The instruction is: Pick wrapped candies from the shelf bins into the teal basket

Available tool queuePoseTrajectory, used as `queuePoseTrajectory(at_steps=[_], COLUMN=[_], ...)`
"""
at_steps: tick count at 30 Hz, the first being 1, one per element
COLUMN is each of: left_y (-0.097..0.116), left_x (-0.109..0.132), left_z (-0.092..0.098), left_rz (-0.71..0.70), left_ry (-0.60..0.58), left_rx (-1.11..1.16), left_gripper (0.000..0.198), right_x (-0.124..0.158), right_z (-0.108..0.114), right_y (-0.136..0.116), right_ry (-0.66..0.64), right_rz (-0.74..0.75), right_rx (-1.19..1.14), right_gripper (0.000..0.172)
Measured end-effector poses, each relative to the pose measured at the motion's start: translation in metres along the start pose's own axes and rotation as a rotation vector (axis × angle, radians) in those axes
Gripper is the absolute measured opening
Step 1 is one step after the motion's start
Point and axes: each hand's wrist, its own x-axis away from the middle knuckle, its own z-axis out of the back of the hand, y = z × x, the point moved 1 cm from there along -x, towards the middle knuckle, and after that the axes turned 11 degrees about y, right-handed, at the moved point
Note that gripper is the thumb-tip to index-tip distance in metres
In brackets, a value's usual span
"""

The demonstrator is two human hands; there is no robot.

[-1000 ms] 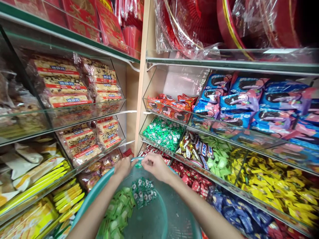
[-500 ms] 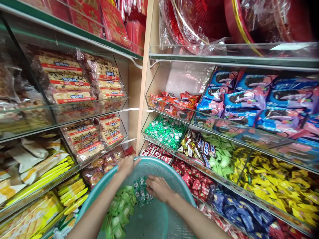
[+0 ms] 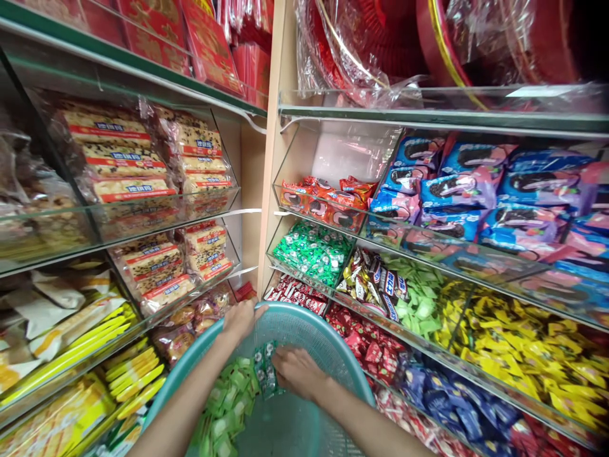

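Note:
My left hand [image 3: 242, 319] is closed over the far rim of a teal plastic basket [image 3: 340, 343]. Inside the basket, my right hand [image 3: 297, 371] reaches down with curled fingers against a small cluster of dark green wrapped candies [image 3: 264, 368]. Its fingertips are partly hidden, so I cannot make out how many candies they hold. Light green wrapped candies [image 3: 228, 406] lie heaped along the basket's left side, beside the dark green ones.
Glass-fronted shelves meet in a corner around the basket. Green candies [image 3: 314, 254], yellow candies [image 3: 523, 355] and red candies [image 3: 368, 343] fill bins on the right. Packaged rice-cracker bars [image 3: 124, 158] stand on the left. Red plastic-wrapped goods [image 3: 380, 38] sit above.
My right hand has moved slightly left and lower in the basket, its fingers more curled at the dark green candies. My left hand stays on the rim. The view has shifted slightly.

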Motion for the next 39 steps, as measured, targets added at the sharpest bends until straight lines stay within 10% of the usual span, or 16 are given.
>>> queuePoseTrajectory(at_steps=[29, 39], left_y=[0.004, -0.007], left_x=[-0.010, -0.012], left_z=[-0.010, -0.005], left_rz=[-0.031, 0.009], left_ry=[-0.006, 0.011], left_rx=[-0.004, 0.018], left_gripper=[0.054, 0.053], right_x=[0.002, -0.070], right_z=[0.001, 0.126], right_y=[0.010, 0.053], right_ry=[0.005, 0.490], right_rz=[-0.138, -0.259], right_rx=[-0.148, -0.209], right_gripper=[0.028, 0.033])
